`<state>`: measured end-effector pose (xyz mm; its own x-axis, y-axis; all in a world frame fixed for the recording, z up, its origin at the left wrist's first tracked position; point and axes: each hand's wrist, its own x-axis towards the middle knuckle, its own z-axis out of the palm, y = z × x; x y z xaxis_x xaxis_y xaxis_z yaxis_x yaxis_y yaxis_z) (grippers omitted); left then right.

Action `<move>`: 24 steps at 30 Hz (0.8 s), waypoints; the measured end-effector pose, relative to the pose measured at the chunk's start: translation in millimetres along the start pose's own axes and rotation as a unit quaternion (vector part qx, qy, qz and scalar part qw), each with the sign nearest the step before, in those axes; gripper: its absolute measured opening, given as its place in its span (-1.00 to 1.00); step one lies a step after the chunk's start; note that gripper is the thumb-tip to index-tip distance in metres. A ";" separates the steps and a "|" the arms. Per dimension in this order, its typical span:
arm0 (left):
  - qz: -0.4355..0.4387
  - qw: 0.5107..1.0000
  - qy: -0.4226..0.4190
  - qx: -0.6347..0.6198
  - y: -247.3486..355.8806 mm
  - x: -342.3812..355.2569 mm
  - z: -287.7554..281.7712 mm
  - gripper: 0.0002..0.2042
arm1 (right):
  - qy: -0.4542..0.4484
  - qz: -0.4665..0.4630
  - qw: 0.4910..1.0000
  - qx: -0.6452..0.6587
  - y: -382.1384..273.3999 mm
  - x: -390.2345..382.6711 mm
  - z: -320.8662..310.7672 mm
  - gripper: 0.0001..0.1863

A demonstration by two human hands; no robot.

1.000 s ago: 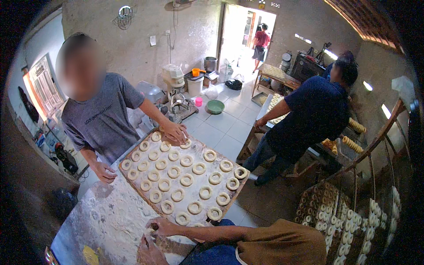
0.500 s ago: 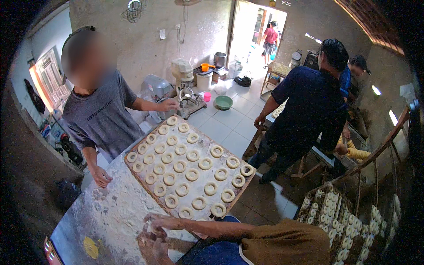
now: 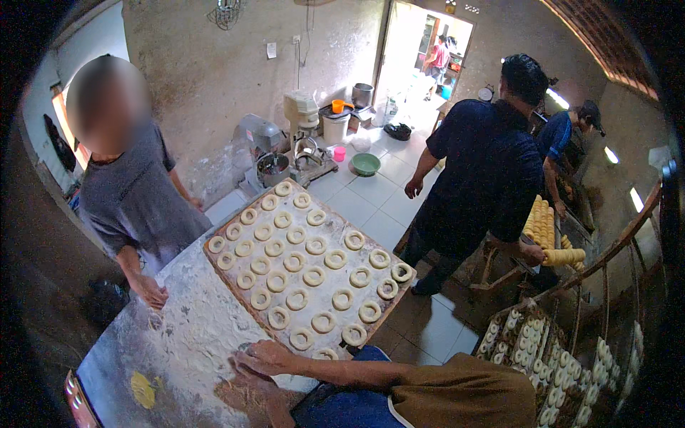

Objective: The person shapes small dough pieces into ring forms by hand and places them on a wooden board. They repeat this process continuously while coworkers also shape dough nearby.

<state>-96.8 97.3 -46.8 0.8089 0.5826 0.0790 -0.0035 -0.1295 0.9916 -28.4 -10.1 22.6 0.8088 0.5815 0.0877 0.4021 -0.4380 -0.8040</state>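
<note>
My right hand and my left hand are close together over the floured tabletop, fingers bent inward. Whatever lies between them is hidden. Just beyond them is a wooden board dusted with flour, bearing rows of pale dough rings. One dough ring at the board's near edge is partly covered by my right arm. Loose flour coats the metal table around my hands, and a flattened yellow patch sits toward the near left.
A co-worker stands across the table. At right another person holds golden rings in a row, beside someone in blue. Racked trays of rings fill the lower right. Mixers and a green basin stand behind.
My hands have drawn lower and closer together. The co-worker opposite has shifted left, pulling a hand back from the board. The dark-shirted person has turned, bringing the golden rings more into view.
</note>
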 end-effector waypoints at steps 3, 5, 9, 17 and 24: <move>-0.001 1.000 -0.004 0.013 -3.4 -0.7 0.2 -0.48 | 0.007 0.041 0.962 0.269 -1.5 -2.6 6.1 -0.41; -0.002 1.000 -0.008 0.030 -6.4 0.9 7.3 -0.49 | 0.058 0.000 0.991 0.117 16.5 -10.5 11.2 -0.44; -0.107 0.984 0.015 -0.139 -10.5 -2.7 2.2 -0.52 | -0.034 -0.037 0.997 0.056 -0.9 -8.7 -0.5 -0.47; -0.206 0.938 -0.018 -0.277 -2.8 -9.2 17.2 -0.54 | -0.051 -0.070 0.996 0.025 29.9 -12.1 3.2 -0.55; -0.219 0.937 -0.028 -0.270 7.5 0.1 73.2 -0.55 | -0.062 0.008 0.997 0.037 67.2 -24.0 -42.2 -0.47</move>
<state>-53.7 37.7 -46.9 0.8323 0.4397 -0.3376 0.0506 0.5461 0.8362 -2.6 -82.4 -8.7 0.7539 0.6570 0.0057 0.3534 -0.3982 -0.8465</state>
